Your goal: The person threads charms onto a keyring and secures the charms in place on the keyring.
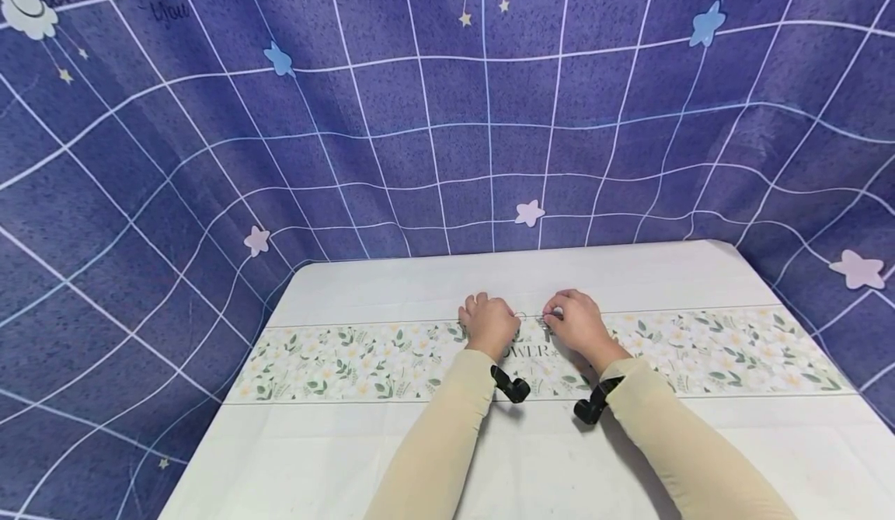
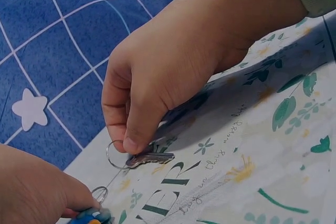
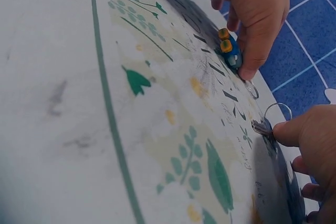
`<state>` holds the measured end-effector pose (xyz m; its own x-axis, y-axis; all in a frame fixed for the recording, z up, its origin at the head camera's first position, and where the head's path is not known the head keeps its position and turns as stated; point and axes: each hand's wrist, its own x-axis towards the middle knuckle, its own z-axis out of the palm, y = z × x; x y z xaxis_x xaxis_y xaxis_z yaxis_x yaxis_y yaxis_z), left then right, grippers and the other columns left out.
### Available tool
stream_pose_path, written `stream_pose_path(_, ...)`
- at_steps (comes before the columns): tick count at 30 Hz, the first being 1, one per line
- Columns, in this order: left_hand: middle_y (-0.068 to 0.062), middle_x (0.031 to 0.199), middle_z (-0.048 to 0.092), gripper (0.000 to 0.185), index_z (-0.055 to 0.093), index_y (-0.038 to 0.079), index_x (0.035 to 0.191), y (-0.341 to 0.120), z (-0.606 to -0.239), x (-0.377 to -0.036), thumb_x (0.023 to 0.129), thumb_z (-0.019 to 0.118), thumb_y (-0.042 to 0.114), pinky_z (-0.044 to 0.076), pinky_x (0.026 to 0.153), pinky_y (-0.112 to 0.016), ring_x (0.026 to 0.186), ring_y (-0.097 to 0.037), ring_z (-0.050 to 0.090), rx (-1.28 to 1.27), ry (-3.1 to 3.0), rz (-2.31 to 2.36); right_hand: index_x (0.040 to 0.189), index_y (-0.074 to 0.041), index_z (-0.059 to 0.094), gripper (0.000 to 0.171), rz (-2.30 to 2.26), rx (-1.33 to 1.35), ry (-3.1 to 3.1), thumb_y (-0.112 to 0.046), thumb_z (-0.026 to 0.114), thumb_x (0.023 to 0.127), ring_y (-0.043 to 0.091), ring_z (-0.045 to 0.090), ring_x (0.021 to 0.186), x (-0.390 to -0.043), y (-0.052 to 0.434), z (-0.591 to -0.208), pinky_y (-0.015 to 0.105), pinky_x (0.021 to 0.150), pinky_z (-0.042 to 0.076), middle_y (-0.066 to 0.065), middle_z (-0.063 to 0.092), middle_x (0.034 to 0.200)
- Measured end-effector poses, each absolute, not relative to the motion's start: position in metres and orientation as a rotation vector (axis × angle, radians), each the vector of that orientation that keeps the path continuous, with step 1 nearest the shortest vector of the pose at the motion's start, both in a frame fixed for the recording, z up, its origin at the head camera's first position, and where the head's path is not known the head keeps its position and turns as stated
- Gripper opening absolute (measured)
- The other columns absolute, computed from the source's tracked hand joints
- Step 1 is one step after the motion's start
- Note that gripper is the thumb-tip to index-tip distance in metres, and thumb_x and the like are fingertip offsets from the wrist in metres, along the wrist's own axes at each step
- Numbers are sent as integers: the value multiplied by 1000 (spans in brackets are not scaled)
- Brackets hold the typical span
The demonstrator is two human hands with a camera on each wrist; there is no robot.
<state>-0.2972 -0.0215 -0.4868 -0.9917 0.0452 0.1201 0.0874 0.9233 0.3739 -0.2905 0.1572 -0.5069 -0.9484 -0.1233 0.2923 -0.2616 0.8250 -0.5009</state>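
Note:
Close together over the flowered band of the tabletop are my left hand (image 1: 489, 322) and right hand (image 1: 577, 319). The right hand pinches a silver key (image 2: 149, 158) on a thin metal ring (image 2: 108, 157) between thumb and fingers; the key's blade lies low over the printed letters. A small keychain charm (image 3: 230, 50), blue with orange knobs, is under the left thumb and fingers, which grip it by its end. Its small metal ring (image 3: 254, 88) sticks out toward the key ring, with a gap between the two rings. Part of the charm is cut off in the left wrist view.
The white table cover (image 1: 349, 442) carries a band of printed flowers and lettering. Behind and beside the table hangs a blue curtain (image 1: 391, 155) with grid lines and stars. Each wrist wears a black camera mount, the left mount (image 1: 513, 388) close to the right mount (image 1: 593, 405).

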Motion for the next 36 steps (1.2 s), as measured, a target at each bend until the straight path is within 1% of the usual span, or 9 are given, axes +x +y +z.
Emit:
stream_pose_path(5, -12, 119, 63, 10, 78, 20, 80, -20, -487, -298, 83, 74, 29, 23, 110, -64, 134, -41, 38, -105, -2974, -565, 83, -11, 69, 8, 818, 298, -2756, -14, 74, 89, 44, 56, 119, -290, 157, -507, 59, 103, 38, 24, 64, 121)
stream_pose_path(12, -15, 130, 60, 13, 76, 19, 81, -14, -486, -301, 83, 78, 32, 21, 112, -64, 138, -42, 35, -106, -3003, -524, 81, -12, 69, 10, 846, 312, -2732, -14, 75, 88, 44, 57, 119, -291, 158, -509, 60, 104, 38, 25, 65, 120)
stream_pose_path(14, -14, 129, 59, 15, 76, 20, 81, -13, -486, -302, 83, 78, 34, 21, 114, -64, 138, -41, 35, -117, -3010, -456, 80, -12, 69, 10, 868, 315, -2720, -15, 76, 88, 44, 57, 118, -291, 159, -509, 59, 104, 38, 24, 65, 119)
stream_pose_path(18, -14, 130, 58, 19, 75, 20, 80, -9, -485, -304, 82, 80, 39, 19, 116, -64, 141, -40, 31, -174, -3012, -294, 81, -12, 70, 10, 953, 313, -2706, -15, 75, 89, 46, 56, 120, -291, 159, -509, 59, 106, 36, 26, 64, 123)
stream_pose_path(21, -13, 132, 58, 19, 76, 21, 79, -7, -483, -303, 82, 81, 39, 18, 116, -63, 142, -40, 29, -225, -3012, -232, 82, -11, 70, 10, 1047, 298, -2686, -15, 74, 91, 49, 53, 123, -290, 159, -509, 60, 108, 35, 27, 62, 127)
stream_pose_path(24, -10, 131, 59, 17, 77, 23, 79, -5, -481, -302, 84, 81, 39, 19, 116, -62, 142, -38, 30, -254, -3014, -189, 81, -10, 70, 11, 1134, 283, -2642, -14, 74, 91, 49, 52, 124, -288, 159, -508, 60, 109, 34, 28, 61, 128)
stream_pose_path(28, -8, 132, 59, 18, 76, 23, 79, -4, -480, -300, 86, 78, 39, 20, 117, -61, 142, -36, 31, -273, -3011, -133, 81, -7, 71, 10, 1198, 287, -2573, -9, 74, 90, 48, 54, 122, -288, 158, -506, 60, 107, 36, 29, 62, 124)
stream_pose_path(31, -8, 133, 58, 18, 76, 22, 80, -3, -479, -299, 88, 77, 39, 17, 117, -62, 142, -36, 30, -297, -3009, -107, 82, -5, 71, 9, 1227, 283, -2543, -9, 74, 89, 49, 55, 120, -287, 157, -504, 60, 105, 37, 29, 61, 125)
stream_pose_path(36, -9, 137, 54, 17, 78, 21, 85, -2, -482, -300, 90, 73, 37, 14, 117, -63, 143, -36, 28, -356, -2988, -41, 84, -4, 71, 9, 1301, 231, -2520, -10, 74, 90, 49, 54, 121, -284, 157, -500, 60, 106, 37, 29, 61, 127)
